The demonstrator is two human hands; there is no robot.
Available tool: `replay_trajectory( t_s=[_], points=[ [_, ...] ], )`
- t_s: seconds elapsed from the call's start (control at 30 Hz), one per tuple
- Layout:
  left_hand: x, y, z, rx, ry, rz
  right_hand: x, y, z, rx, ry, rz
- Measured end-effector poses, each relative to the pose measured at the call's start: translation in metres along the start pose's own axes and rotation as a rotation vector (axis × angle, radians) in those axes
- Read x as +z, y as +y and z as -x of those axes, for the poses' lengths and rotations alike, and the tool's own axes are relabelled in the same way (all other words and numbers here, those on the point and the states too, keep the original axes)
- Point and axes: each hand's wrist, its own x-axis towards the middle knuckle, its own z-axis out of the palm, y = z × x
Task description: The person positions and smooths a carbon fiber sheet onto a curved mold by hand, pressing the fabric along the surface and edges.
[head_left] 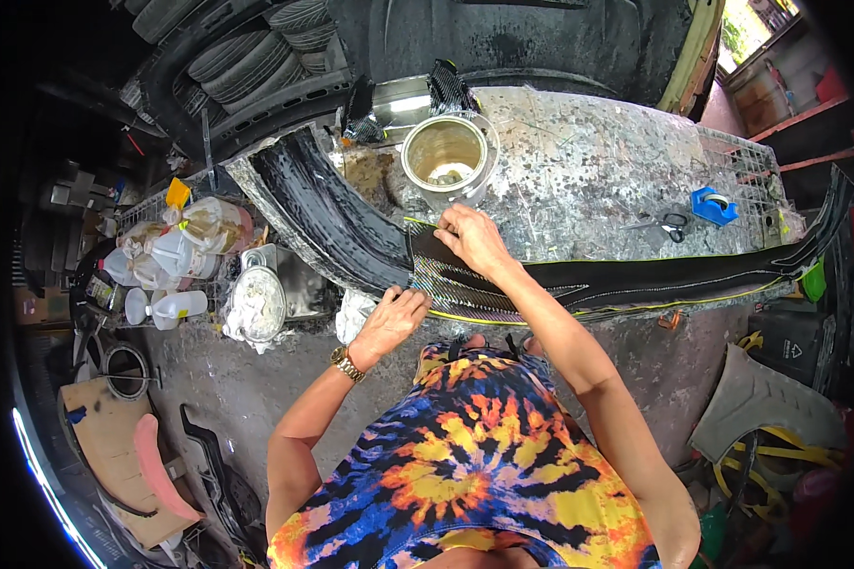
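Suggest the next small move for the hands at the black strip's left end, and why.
Probably smooth that end of the black strip with the right hand while the left hand steadies the lower corner. Both hands are at that end, the right near the upper edge, the left by the lower corner; the dark curved part lies uncovered to its left.

A tie-dyed garment (484,465), sleeveless, covers the torso — a yellow-and-orange burst spreads from its middle, broken by jagged black streaks; blue and pink patches run among them; a gold-toned watch (347,364) on a metal-link band rings the left wrist; left hand (389,327) and right hand (473,239) are both bare.
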Motion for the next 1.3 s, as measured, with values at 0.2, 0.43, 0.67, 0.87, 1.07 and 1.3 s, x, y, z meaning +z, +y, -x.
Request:
replay_trajectory(
  t_s=[0.2, 0.43, 0.67, 0.87, 1.07, 1.3],
  points=[
    [0.006, -0.001, 0.003, -0.012, -0.003, 0.001, 0.007, -0.012, 0.025, -0.291, 0.143, -0.026],
    [0.003, 0.0, 0.001, 0.001, 0.002, -0.005, 0.01, -0.004, -0.021, -0.019, 0.024, 0.121],
    [0.005, 0.002, 0.005, 0.002, 0.044, -0.012, -0.003, -0.014, -0.006, -0.027, -0.02, -0.057],
    [0.002, 0.0, 0.001, -0.004, 0.065, -0.014, -0.014, -0.012, -0.007, 0.032, -0.019, -0.133],
    [0.003, -0.004, -0.001, 0.003, 0.031, -0.022, -0.011, -0.011, -0.003, -0.035, 0.123, -0.092],
    [0.002, -0.004, -0.003, 0.002, 0.07, 0.001, 0.022, -0.013, 0.109, -0.388, -0.186, 0.134]
  ],
)
